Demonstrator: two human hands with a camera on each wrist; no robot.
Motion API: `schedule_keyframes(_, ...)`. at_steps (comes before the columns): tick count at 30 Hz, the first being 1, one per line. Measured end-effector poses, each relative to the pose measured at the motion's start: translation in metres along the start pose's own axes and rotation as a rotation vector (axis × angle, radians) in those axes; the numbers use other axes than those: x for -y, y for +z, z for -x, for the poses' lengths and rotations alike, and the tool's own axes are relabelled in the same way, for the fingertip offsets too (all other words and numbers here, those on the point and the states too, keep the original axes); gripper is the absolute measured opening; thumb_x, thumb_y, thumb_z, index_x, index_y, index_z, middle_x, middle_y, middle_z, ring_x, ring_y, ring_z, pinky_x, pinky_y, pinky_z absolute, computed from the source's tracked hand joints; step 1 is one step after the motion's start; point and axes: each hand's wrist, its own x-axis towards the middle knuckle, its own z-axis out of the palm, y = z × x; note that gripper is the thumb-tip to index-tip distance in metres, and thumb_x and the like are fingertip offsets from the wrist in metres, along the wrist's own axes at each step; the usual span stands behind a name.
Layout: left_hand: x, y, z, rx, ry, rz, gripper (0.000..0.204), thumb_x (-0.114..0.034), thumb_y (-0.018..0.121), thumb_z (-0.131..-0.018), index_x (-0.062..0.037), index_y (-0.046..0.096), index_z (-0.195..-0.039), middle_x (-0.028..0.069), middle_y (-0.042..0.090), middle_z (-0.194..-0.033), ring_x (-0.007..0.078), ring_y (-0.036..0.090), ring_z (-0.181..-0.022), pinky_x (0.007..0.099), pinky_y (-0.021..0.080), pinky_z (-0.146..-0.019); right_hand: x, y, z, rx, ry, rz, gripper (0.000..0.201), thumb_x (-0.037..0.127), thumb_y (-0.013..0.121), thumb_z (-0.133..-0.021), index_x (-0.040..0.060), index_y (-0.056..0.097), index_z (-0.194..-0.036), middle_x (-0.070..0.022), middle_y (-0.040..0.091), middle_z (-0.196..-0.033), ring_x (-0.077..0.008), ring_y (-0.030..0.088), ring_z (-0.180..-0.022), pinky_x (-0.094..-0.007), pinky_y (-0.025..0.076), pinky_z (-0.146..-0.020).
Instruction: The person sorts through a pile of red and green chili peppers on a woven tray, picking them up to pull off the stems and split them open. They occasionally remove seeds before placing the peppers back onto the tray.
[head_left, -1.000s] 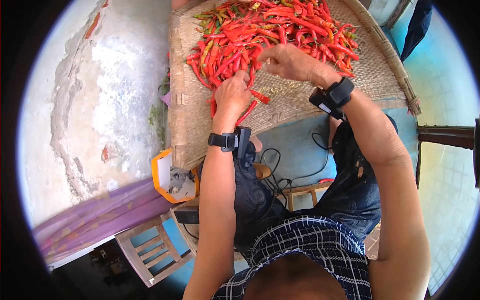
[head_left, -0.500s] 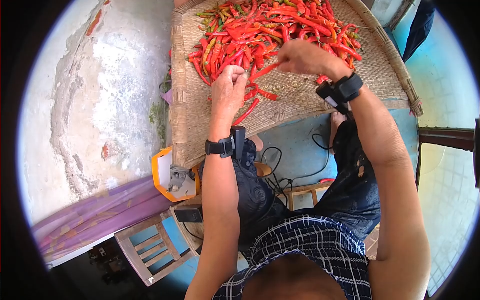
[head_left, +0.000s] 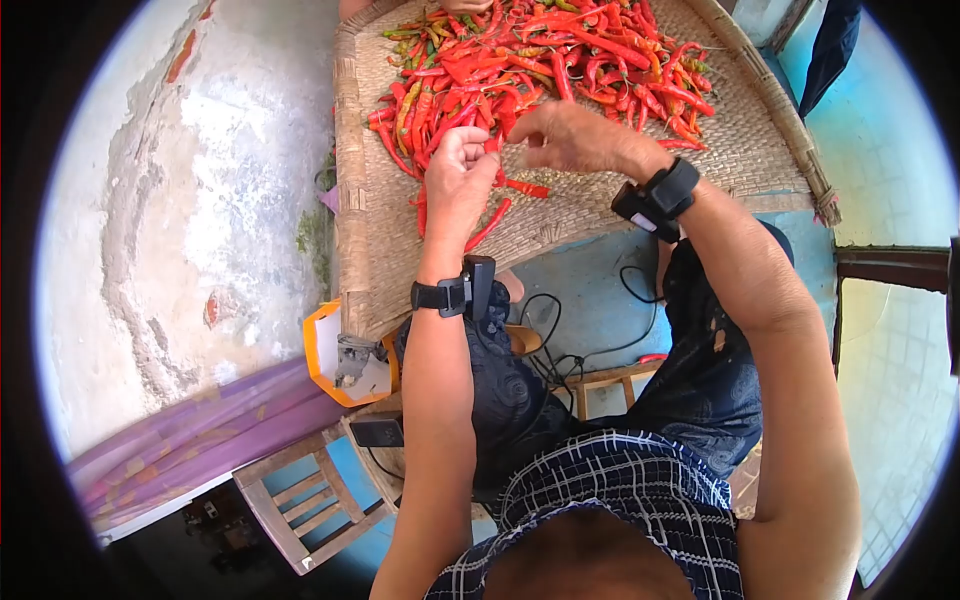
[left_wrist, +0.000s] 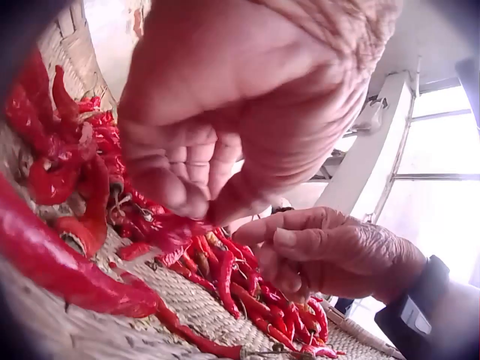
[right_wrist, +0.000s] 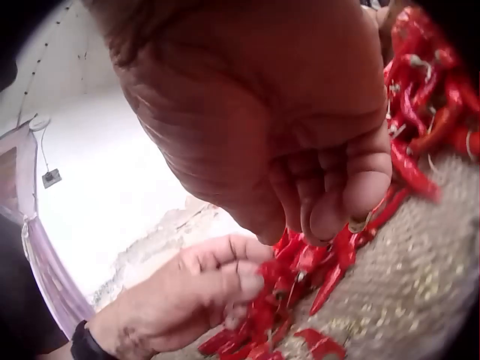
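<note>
My left hand (head_left: 460,185) pinches a red chili pepper (left_wrist: 178,231) between thumb and fingers, just over the front of a heap of chilies (head_left: 540,60). Close to its right, my right hand (head_left: 585,138) bends its fingers toward the same chili; in the right wrist view the palm covers most of its grip, and I cannot tell what it holds. Loose below the left hand lie a single red chili (head_left: 490,225) and a torn-looking red piece (head_left: 527,188), both on the woven tray (head_left: 600,200).
Pale seeds (right_wrist: 420,277) dot the weave near the right hand. Another person's hand (head_left: 466,5) reaches the heap's far edge. An orange-rimmed box (head_left: 325,350) sits below the tray's left corner. Black cables (head_left: 545,335) and a wooden stool (head_left: 600,380) are by my legs.
My right hand moved right with a red chili stretched from the left hand, then came back left beside it. Another person's hand has appeared at the far edge of the heap.
</note>
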Motion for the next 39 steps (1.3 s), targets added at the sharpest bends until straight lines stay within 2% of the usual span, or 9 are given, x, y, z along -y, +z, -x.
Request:
schedule_keyframes(8,-0.009,-0.005,-0.001,0.000,-0.086,0.366,0.021,-0.010,0.057,-0.087,-0.0045,0.052,-0.106,0.0021,0.059,-0.083,0.0064,0.054,-0.068,0.0196,0.044,-0.058,0.010,0.000,-0.008,0.060,0.070,0.020,0.030,0.028,0.066,-0.079,-0.0015,0.060,-0.075,-0.0170,0.061,-0.067,-0.0277,0.059,-0.061,-0.0369,0.046,-0.059)
schedule_keyframes(16,0.007,0.004,0.011,0.255,0.289,-0.960,0.017,-0.011,0.060,-0.077,-0.0035,0.059,-0.092,0.0155,0.059,-0.087,0.0349,0.058,-0.086,0.0428,0.046,-0.072,-0.016,-0.046,-0.015,-0.624,0.168,-0.442,0.038,0.029,0.059,-0.089,0.0015,0.056,-0.114,-0.0031,0.059,-0.067,-0.0073,0.052,-0.061,-0.0218,0.043,-0.053)
schedule_keyframes(20,0.013,0.010,0.007,0.306,0.267,-0.988,0.012,-0.011,0.058,-0.077,-0.0034,0.058,-0.086,0.0149,0.058,-0.086,0.0348,0.057,-0.089,0.0434,0.046,-0.073,-0.040,-0.007,-0.008,-0.163,-0.166,0.107,0.019,0.019,0.062,-0.081,0.0025,0.062,-0.090,-0.0147,0.062,-0.077,-0.0254,0.062,-0.071,-0.0367,0.049,-0.066)
schedule_keyframes(24,0.011,0.010,0.008,0.222,0.312,-0.824,0.010,-0.010,0.058,-0.078,-0.0031,0.057,-0.085,0.0148,0.060,-0.079,0.0320,0.060,-0.080,0.0401,0.047,-0.070,0.002,0.013,0.007,0.198,0.067,0.434,0.021,0.026,0.062,-0.076,0.0056,0.065,-0.082,-0.0177,0.064,-0.081,-0.0361,0.062,-0.081,-0.0432,0.050,-0.071)
schedule_keyframes(31,-0.011,-0.027,0.013,0.162,0.065,-0.611,0.017,-0.019,0.064,-0.075,-0.0049,0.061,-0.083,0.0095,0.065,-0.073,0.0267,0.063,-0.069,0.0377,0.048,-0.063,-0.016,-0.007,-0.007,0.130,-0.053,0.138,0.019,0.020,0.063,-0.075,0.0035,0.066,-0.084,-0.0174,0.064,-0.079,-0.0319,0.063,-0.073,-0.0395,0.050,-0.066)
schedule_keyframes(32,-0.007,-0.033,0.016,0.159,0.063,-0.611,0.017,-0.019,0.064,-0.075,-0.0049,0.061,-0.083,0.0095,0.065,-0.073,0.0267,0.063,-0.069,0.0377,0.048,-0.063,-0.022,-0.017,-0.013,0.070,-0.077,0.115,0.016,0.017,0.062,-0.081,0.0019,0.065,-0.087,-0.0112,0.060,-0.065,-0.0170,0.057,-0.060,-0.0330,0.047,-0.056)
schedule_keyframes(34,-0.020,-0.036,0.026,0.408,-0.101,-0.840,0.019,-0.024,0.064,-0.072,-0.0067,0.064,-0.080,0.0098,0.065,-0.073,0.0275,0.063,-0.072,0.0371,0.047,-0.065,-0.010,-0.038,-0.013,-0.248,0.218,-0.346,0.029,0.025,0.060,-0.087,0.0025,0.061,-0.107,-0.0042,0.063,-0.078,-0.0133,0.057,-0.064,-0.0279,0.047,-0.055)
schedule_keyframes(36,-0.017,-0.030,0.027,0.423,-0.061,-0.894,0.020,-0.025,0.064,-0.071,-0.0070,0.064,-0.079,0.0104,0.065,-0.073,0.0281,0.063,-0.073,0.0369,0.047,-0.066,-0.016,-0.048,-0.016,-0.658,0.163,-0.114,0.038,0.024,0.061,-0.088,0.0000,0.055,-0.116,-0.0077,0.064,-0.086,-0.0148,0.060,-0.071,-0.0284,0.050,-0.061)
schedule_keyframes(39,-0.017,-0.029,0.025,0.447,-0.036,-0.951,0.021,-0.025,0.063,-0.072,-0.0066,0.065,-0.080,0.0118,0.064,-0.075,0.0295,0.062,-0.076,0.0366,0.047,-0.068,-0.026,-0.039,-0.015,-0.511,0.131,0.096,0.038,0.024,0.062,-0.087,-0.0009,0.055,-0.116,-0.0100,0.064,-0.089,-0.0172,0.063,-0.078,-0.0301,0.051,-0.067)
